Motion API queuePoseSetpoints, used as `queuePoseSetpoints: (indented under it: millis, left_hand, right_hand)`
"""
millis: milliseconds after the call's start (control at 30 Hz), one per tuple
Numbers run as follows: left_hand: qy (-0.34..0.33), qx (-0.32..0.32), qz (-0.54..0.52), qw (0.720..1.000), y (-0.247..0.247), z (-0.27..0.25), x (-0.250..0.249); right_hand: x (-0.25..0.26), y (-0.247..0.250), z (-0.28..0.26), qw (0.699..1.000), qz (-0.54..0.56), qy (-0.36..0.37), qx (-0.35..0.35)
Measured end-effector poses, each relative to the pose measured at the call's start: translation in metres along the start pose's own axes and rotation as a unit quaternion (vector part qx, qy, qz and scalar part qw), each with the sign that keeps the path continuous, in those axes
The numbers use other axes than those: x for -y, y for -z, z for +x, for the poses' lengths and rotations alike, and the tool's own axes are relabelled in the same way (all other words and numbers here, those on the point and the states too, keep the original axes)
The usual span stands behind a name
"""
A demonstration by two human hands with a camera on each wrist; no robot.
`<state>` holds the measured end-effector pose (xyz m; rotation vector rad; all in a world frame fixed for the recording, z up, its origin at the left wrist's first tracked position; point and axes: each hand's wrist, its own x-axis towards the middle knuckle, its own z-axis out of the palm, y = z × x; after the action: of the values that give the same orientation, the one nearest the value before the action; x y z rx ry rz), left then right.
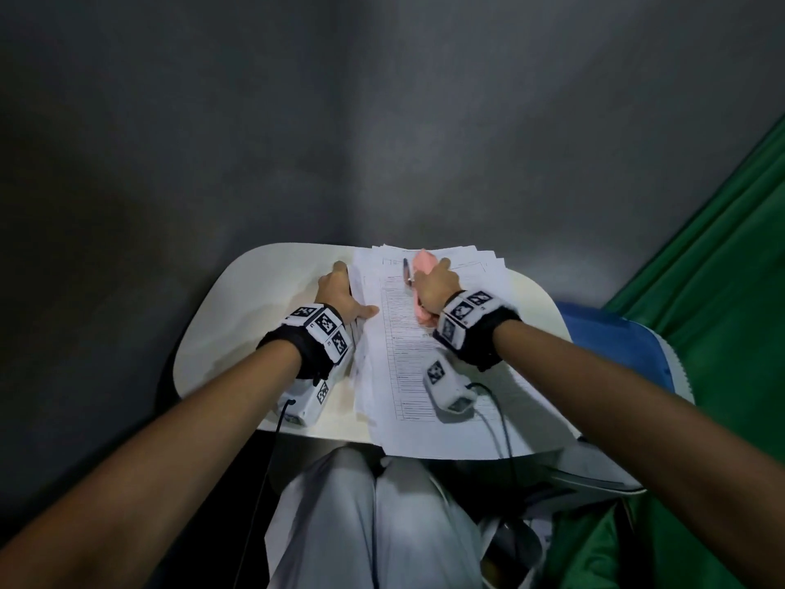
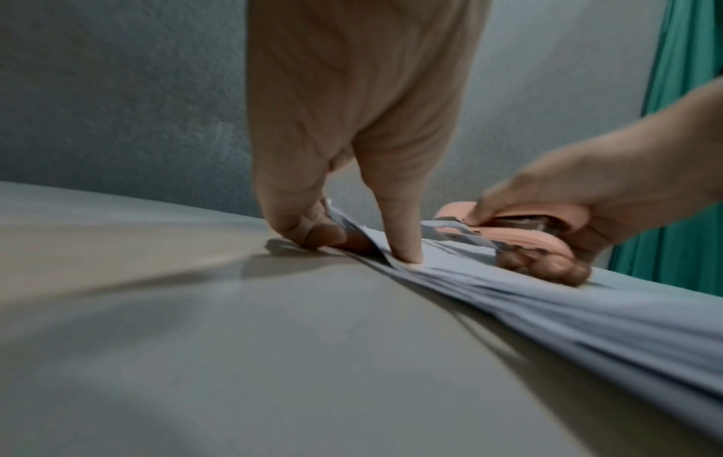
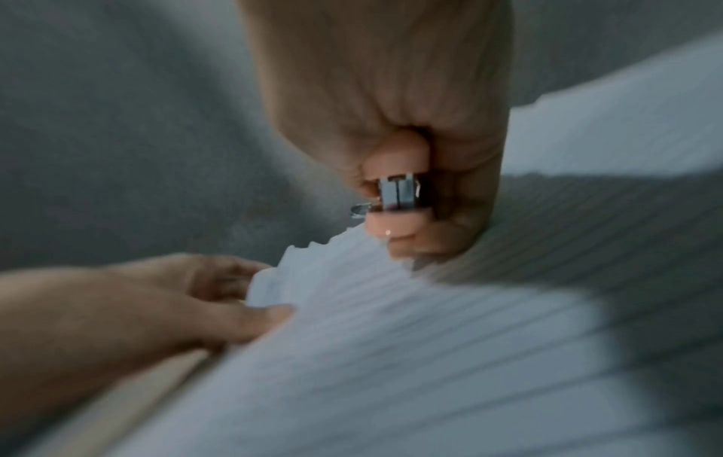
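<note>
A fanned stack of printed papers (image 1: 424,376) lies on a small white table (image 1: 255,299). My left hand (image 1: 340,291) holds the stack's left edge, thumb on top and fingers curled under the sheets (image 2: 547,309). My right hand (image 1: 433,286) grips a pink stapler (image 1: 424,261) over the stack's far end. In the left wrist view the stapler (image 2: 547,213) is low over the paper, near my left hand (image 2: 352,235). The right wrist view shows the stapler's metal nose (image 3: 397,191) just above the papers' corner (image 3: 391,340). A dark pen (image 1: 406,269) lies on the top sheet beside the stapler.
The table has rounded corners and stands against a grey wall. Green cloth (image 1: 701,333) hangs at the right, with a blue and white object (image 1: 616,333) beside the table. My lap in light trousers sits below the table's near edge. Cables run from both wrist cameras.
</note>
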<state>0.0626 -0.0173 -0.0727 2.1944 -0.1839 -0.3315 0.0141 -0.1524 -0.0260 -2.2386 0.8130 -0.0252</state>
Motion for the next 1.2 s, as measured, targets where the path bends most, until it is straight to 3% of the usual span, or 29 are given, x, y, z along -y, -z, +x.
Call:
queuePoseSetpoints:
  millis: [100, 233, 333, 400, 467, 567, 700, 800, 967, 1200]
  left_hand:
    - [-0.008, -0.031, 0.018, 0.999, 0.003, -0.004, -0.004]
    - [-0.086, -0.049, 0.192, 0.976, 0.007, -0.015, -0.006]
    - [-0.206, 0.033, 0.263, 0.942, 0.006, -0.022, -0.017]
    - [-0.241, 0.126, 0.303, 0.914, 0.003, -0.025, -0.026]
    - [-0.226, 0.173, 0.328, 0.901, -0.001, -0.026, -0.035]
    - [-0.193, 0.183, 0.384, 0.884, -0.010, -0.031, -0.045]
    - [-0.202, 0.207, 0.436, 0.852, -0.022, -0.038, -0.055]
    - [-0.215, 0.207, 0.440, 0.847, -0.027, -0.037, -0.053]
    - [-0.179, 0.215, 0.414, 0.866, -0.017, -0.035, -0.046]
    - [-0.196, 0.219, 0.457, 0.840, -0.021, -0.042, -0.057]
  right_hand:
    - [-0.026, 0.030, 0.001, 0.996, -0.090, 0.012, -0.018]
    - [-0.058, 0.066, -0.007, 0.985, -0.170, 0.020, -0.004]
    - [-0.068, 0.073, -0.010, 0.970, -0.241, 0.030, -0.001]
    - [-0.069, 0.071, -0.012, 0.968, -0.248, 0.025, 0.007]
    - [-0.069, 0.068, -0.012, 0.972, -0.236, 0.014, 0.012]
    - [-0.066, 0.064, -0.012, 0.978, -0.208, -0.004, 0.003]
    - [-0.059, 0.061, -0.008, 0.986, -0.163, -0.031, -0.028]
    - [-0.060, 0.062, -0.005, 0.986, -0.160, -0.029, -0.033]
    - [-0.068, 0.069, -0.007, 0.983, -0.178, -0.027, -0.025]
    - [-0.075, 0.073, -0.012, 0.982, -0.184, -0.032, 0.006]
